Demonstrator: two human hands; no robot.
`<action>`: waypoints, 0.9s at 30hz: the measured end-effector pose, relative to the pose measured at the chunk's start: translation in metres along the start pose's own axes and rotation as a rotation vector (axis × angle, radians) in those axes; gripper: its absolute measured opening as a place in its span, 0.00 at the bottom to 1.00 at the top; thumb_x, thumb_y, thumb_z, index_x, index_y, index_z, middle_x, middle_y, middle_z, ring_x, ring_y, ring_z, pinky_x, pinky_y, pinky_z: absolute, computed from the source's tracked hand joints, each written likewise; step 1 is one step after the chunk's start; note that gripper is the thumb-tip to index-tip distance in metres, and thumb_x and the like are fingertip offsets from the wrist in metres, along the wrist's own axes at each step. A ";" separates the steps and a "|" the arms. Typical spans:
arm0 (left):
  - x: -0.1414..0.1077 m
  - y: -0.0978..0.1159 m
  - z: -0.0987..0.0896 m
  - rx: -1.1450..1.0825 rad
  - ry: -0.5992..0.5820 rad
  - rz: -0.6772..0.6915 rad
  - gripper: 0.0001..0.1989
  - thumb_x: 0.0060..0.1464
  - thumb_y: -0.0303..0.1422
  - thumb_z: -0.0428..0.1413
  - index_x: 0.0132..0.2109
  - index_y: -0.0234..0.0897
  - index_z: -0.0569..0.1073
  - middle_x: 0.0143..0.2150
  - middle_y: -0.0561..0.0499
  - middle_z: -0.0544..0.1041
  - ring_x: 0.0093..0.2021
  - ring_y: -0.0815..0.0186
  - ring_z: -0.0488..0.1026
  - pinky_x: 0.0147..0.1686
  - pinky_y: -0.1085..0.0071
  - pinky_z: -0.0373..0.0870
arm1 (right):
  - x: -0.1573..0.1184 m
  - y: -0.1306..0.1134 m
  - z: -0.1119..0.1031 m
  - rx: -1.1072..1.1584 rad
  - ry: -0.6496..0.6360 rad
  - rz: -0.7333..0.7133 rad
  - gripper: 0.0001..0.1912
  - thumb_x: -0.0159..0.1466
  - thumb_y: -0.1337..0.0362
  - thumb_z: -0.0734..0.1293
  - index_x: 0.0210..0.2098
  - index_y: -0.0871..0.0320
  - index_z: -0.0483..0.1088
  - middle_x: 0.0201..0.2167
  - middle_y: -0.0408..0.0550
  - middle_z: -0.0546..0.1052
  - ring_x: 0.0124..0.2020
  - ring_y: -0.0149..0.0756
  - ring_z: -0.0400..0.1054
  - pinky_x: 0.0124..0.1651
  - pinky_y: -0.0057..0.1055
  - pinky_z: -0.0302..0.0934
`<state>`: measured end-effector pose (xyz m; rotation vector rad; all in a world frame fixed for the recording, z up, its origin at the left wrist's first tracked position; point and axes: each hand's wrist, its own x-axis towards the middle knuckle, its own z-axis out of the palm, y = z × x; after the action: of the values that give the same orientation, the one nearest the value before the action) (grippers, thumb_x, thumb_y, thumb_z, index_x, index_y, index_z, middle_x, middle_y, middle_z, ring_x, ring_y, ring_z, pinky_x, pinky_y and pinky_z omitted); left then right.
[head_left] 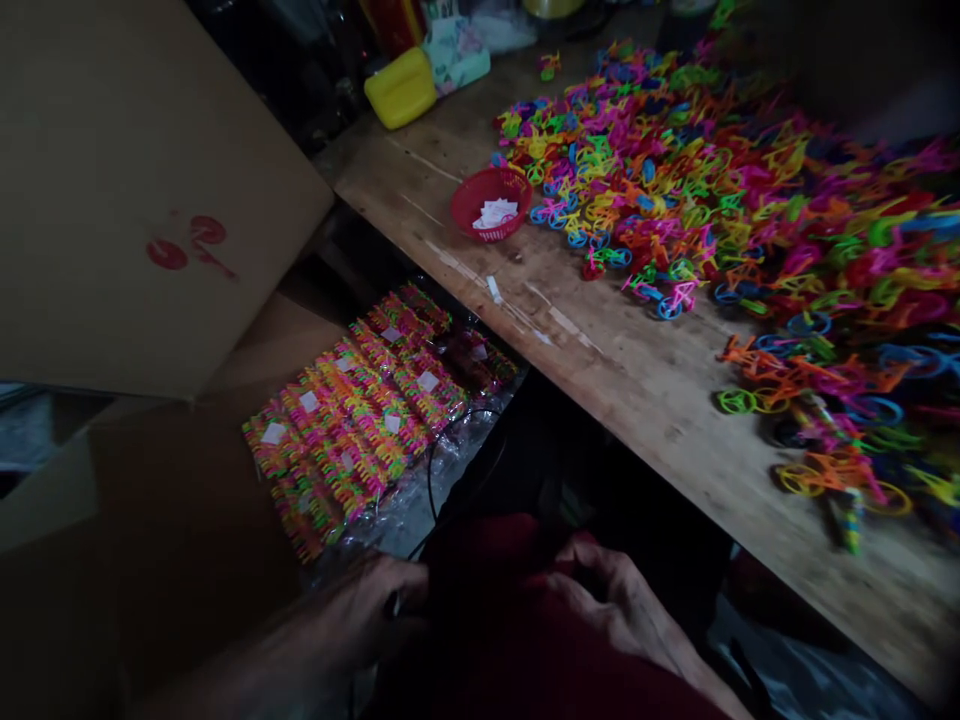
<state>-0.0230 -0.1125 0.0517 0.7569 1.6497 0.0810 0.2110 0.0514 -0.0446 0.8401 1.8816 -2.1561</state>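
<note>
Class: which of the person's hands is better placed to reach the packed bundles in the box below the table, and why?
Probably the left hand: it lies at the lower left, on the same side as the bundles in the box. The right hand rests further right, under the table edge.

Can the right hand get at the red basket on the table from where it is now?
Probably yes, with a long stretch. The right hand rests low at the lap, below the table edge, while the red basket sits far up the bare wood strip. Nothing blocks that strip; the toy bicycle pile lies beside it.
</note>
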 end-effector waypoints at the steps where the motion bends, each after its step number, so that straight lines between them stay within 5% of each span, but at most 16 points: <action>1: -0.001 -0.002 -0.004 -0.094 -0.054 -0.038 0.10 0.51 0.38 0.54 0.29 0.34 0.69 0.26 0.55 0.66 0.29 0.70 0.62 0.27 0.76 0.53 | 0.000 0.001 0.001 0.005 -0.002 -0.005 0.19 0.62 0.50 0.62 0.33 0.62 0.69 0.30 0.50 0.74 0.31 0.36 0.67 0.35 0.27 0.61; 6: 0.017 0.020 -0.014 -0.968 -0.028 -0.004 0.12 0.49 0.39 0.57 0.31 0.33 0.66 0.19 0.56 0.63 0.21 0.74 0.59 0.25 0.76 0.57 | -0.002 0.001 0.005 0.069 -0.047 -0.054 0.16 0.62 0.52 0.64 0.37 0.59 0.73 0.34 0.50 0.75 0.35 0.36 0.70 0.39 0.27 0.63; 8: 0.029 0.043 -0.013 -1.089 -0.008 0.061 0.14 0.46 0.38 0.60 0.29 0.32 0.65 0.19 0.56 0.64 0.18 0.75 0.58 0.23 0.76 0.57 | -0.003 -0.002 0.006 0.131 -0.079 -0.036 0.16 0.62 0.52 0.64 0.36 0.59 0.73 0.35 0.50 0.75 0.36 0.37 0.70 0.40 0.27 0.63; 12: 0.055 0.076 -0.014 -0.982 -0.120 -0.038 0.15 0.41 0.37 0.62 0.29 0.30 0.67 0.24 0.50 0.71 0.19 0.74 0.63 0.19 0.77 0.55 | -0.009 -0.009 0.002 0.204 -0.050 0.004 0.17 0.63 0.52 0.64 0.40 0.60 0.72 0.37 0.51 0.75 0.39 0.39 0.69 0.43 0.30 0.63; 17: 0.073 0.077 -0.014 -0.898 -0.135 -0.136 0.15 0.39 0.38 0.61 0.26 0.30 0.68 0.23 0.50 0.71 0.17 0.73 0.62 0.16 0.77 0.56 | -0.013 -0.019 -0.003 0.158 0.157 -0.029 0.20 0.64 0.52 0.62 0.48 0.59 0.69 0.41 0.50 0.73 0.43 0.40 0.68 0.47 0.32 0.62; 20: 0.077 0.084 -0.006 -0.708 -0.179 -0.121 0.15 0.43 0.40 0.57 0.27 0.28 0.71 0.22 0.48 0.71 0.17 0.72 0.63 0.15 0.78 0.54 | -0.011 -0.025 0.000 0.202 0.038 -0.105 0.17 0.63 0.51 0.63 0.39 0.59 0.74 0.35 0.48 0.75 0.38 0.37 0.69 0.43 0.28 0.63; 23: 0.081 0.099 0.005 -0.523 -0.205 -0.100 0.14 0.45 0.38 0.54 0.27 0.29 0.73 0.19 0.50 0.69 0.16 0.73 0.62 0.13 0.80 0.51 | -0.006 -0.029 0.006 0.359 -0.090 -0.141 0.16 0.63 0.53 0.64 0.41 0.58 0.74 0.37 0.47 0.75 0.41 0.37 0.69 0.46 0.28 0.62; 27: 0.087 0.115 0.014 -0.255 -0.190 -0.057 0.14 0.46 0.37 0.51 0.22 0.31 0.71 0.16 0.52 0.67 0.14 0.74 0.59 0.12 0.79 0.51 | 0.000 -0.023 0.013 0.477 -0.126 -0.176 0.13 0.58 0.58 0.70 0.39 0.60 0.75 0.36 0.48 0.75 0.39 0.36 0.69 0.44 0.26 0.62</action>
<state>0.0364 0.0170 0.0256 0.5071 1.4457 0.1704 0.1960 0.0442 -0.0242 0.6027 1.4478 -2.7518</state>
